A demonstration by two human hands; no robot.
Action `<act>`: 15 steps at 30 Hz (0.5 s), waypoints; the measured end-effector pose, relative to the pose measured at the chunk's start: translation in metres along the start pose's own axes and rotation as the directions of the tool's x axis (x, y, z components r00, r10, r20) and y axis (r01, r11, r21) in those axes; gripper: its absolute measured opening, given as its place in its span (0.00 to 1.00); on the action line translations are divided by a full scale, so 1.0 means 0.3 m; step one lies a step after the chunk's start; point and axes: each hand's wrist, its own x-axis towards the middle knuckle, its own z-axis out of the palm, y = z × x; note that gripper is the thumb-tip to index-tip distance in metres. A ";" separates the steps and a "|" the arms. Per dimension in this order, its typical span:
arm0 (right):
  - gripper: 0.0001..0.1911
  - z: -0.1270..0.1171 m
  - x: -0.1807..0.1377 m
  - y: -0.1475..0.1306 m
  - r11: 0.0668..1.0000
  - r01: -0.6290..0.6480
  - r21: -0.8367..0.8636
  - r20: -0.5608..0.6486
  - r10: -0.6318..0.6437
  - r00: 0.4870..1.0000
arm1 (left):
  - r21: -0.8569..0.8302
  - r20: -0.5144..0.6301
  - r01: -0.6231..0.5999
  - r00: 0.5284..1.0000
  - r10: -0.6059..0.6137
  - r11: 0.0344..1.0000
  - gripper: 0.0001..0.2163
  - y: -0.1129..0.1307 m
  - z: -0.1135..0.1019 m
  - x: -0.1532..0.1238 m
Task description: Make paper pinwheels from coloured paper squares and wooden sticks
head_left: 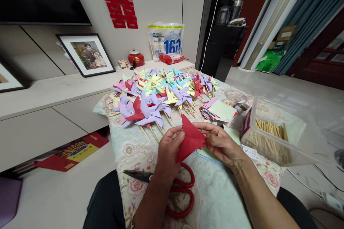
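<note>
A red sheet of paper (191,139), folded into a triangle, is held up over the front of the table between both hands. My left hand (172,141) grips its left edge, thumb on top. The fingers of my right hand (217,139) pinch its right corner. Below my left forearm lie scissors (185,190) with red handles, their dark blades pointing left. Just beyond my right hand is a stack of coloured paper squares (221,110), a pale green one uppermost. Many finished paper pinwheels (153,109) on wooden sticks crowd the far side of the table.
To the right stands a clear plastic box (268,139) full of wooden sticks (272,134). A small round clear container (235,98) sits behind the paper stack. A flowered cloth (137,157) covers the table. Behind it runs a white cabinet (67,89) with a framed photo (86,55).
</note>
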 end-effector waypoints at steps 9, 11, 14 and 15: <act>0.32 0.003 0.004 0.003 1.000 -0.012 -0.026 0.011 0.013 1.000 | 0.010 0.031 0.007 0.999 -0.008 1.000 0.18 0.000 -0.003 0.000; 0.32 0.002 0.005 0.004 0.999 -0.022 -0.026 0.012 0.023 1.000 | 0.011 0.035 0.013 0.999 -0.014 1.000 0.18 0.000 -0.006 0.002; 0.31 0.000 0.003 0.005 0.999 -0.027 -0.024 -0.001 0.027 1.000 | -0.005 0.047 0.029 0.998 -0.029 1.000 0.18 -0.002 -0.012 0.006; 0.31 -0.001 0.003 0.005 0.999 -0.025 -0.021 -0.008 0.024 1.000 | -0.012 0.050 0.033 0.998 -0.032 0.999 0.18 -0.003 -0.014 0.007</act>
